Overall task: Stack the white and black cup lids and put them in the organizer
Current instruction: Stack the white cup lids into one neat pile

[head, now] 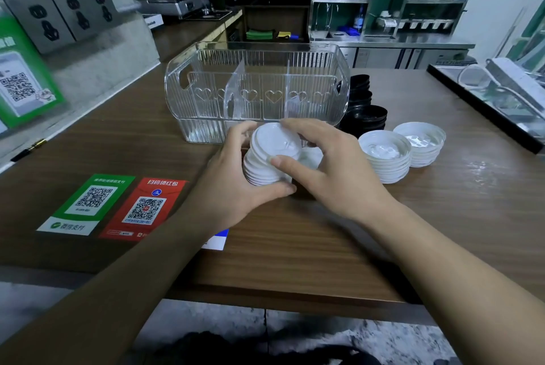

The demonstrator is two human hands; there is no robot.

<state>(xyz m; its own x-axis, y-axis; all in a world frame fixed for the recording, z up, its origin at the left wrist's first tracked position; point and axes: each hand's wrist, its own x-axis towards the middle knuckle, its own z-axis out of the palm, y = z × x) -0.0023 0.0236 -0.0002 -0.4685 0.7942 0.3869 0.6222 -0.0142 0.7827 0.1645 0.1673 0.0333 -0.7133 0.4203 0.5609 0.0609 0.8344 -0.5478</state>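
Gripping white lid stack (267, 162) between both hands.

Both hands (324, 170) gripping white lid stack (269, 158), clear organizer (256, 90) behind, black lids (364, 116) beside

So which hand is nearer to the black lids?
Right. The right hand is just in front of the black lids; the left hand holds the white stack, farther left.

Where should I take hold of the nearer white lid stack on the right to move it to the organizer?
Take the nearer white lid stack by its ribbed side wall, low down, fingers and thumb on opposite sides, coming from above. The lids sit rim-up and nested, so a low grip likely lifts them all. Its near side is free of the other stack.
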